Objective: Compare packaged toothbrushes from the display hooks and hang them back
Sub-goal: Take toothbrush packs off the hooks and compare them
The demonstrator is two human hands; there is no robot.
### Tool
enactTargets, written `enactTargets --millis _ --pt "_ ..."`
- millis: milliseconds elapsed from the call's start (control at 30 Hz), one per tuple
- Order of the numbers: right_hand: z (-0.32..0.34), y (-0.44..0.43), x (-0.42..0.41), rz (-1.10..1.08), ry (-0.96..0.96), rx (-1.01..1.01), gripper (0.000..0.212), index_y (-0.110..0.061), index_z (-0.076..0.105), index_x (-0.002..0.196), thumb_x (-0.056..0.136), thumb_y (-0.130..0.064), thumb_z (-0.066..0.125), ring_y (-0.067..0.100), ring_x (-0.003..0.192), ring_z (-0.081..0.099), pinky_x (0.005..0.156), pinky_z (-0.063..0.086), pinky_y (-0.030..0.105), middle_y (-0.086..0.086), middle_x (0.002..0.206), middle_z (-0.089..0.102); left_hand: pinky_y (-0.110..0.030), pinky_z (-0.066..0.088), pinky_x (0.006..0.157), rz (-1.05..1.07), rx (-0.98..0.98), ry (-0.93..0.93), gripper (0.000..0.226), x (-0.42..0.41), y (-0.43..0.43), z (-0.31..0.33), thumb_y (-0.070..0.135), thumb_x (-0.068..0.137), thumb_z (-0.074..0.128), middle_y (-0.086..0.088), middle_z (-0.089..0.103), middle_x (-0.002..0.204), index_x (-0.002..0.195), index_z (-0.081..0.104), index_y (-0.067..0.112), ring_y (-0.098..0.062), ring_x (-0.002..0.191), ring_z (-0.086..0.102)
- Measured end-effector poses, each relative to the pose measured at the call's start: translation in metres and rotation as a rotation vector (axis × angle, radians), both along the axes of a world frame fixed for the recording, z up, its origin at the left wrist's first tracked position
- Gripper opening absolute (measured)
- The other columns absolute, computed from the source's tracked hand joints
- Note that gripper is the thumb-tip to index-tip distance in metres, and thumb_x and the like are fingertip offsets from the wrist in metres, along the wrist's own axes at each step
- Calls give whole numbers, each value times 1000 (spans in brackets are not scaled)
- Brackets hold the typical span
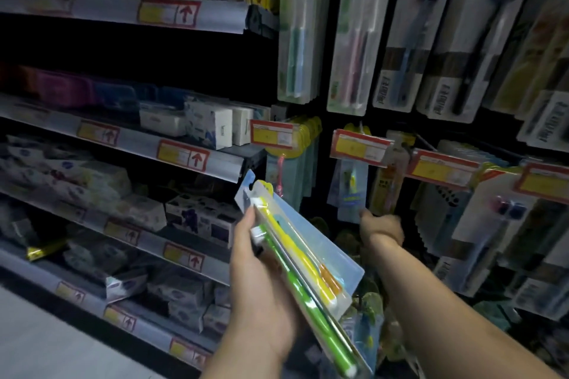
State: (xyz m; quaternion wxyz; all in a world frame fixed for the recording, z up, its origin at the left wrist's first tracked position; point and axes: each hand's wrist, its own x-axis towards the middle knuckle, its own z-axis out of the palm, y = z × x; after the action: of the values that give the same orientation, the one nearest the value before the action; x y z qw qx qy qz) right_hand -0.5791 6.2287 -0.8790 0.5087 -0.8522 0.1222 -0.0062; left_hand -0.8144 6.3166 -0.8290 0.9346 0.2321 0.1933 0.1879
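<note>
Evidently the left hand (261, 286) grips two toothbrush packs (308, 255) near the middle, tilted face-up so they can be compared, while the right hand (383, 224) reaches far right to a hanging pack (390, 183), its fingers too blurred to tell whether they grip it.

The left hand (261, 271) is held up at centre frame, its fingers (245, 224) closed round the toothbrush packs (308, 258). The right arm (446, 301) is stretched forward, the right hand (381, 224) blurred and its grip not made out.
</note>
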Motion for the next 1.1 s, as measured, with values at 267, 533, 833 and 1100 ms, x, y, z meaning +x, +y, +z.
enactTargets --millis 267,533,833,1100 --pt "45 -32 -147 506 -128 427 44 3 69 90 106 -35 52 11 43 58 39 43 19 12 71 69 -46 62 58 -9 -36 4 59 -6 -5 0 64 81 70 -17 77 85 105 75 10 -36 70 77" --pt "47 -60 -178 850 -100 280 29 -11 70 74 99 -24 65 15 43 52 40 38 25 8 57 54 -49 60 77 -11 9 76 79 -10 -14 -3 81 78 61 -18 78 89 117 73 13 -36 81 76" --pt "37 -60 -173 650 -227 462 28 7 60 84 103 -11 54 25 33 52 35 39 25 22 48 53 -53 53 90 -127 99 -49 53 -6 -10 -10 54 96 56 -22 76 112 95 85 10 -39 93 77" --pt "32 -72 -158 536 -309 530 28 4 60 90 107 -15 48 32 43 62 42 49 32 36 67 61 -40 60 58 -215 131 14 22 -3 -16 -16 29 90 66 -10 71 71 93 76 10 -25 54 70"
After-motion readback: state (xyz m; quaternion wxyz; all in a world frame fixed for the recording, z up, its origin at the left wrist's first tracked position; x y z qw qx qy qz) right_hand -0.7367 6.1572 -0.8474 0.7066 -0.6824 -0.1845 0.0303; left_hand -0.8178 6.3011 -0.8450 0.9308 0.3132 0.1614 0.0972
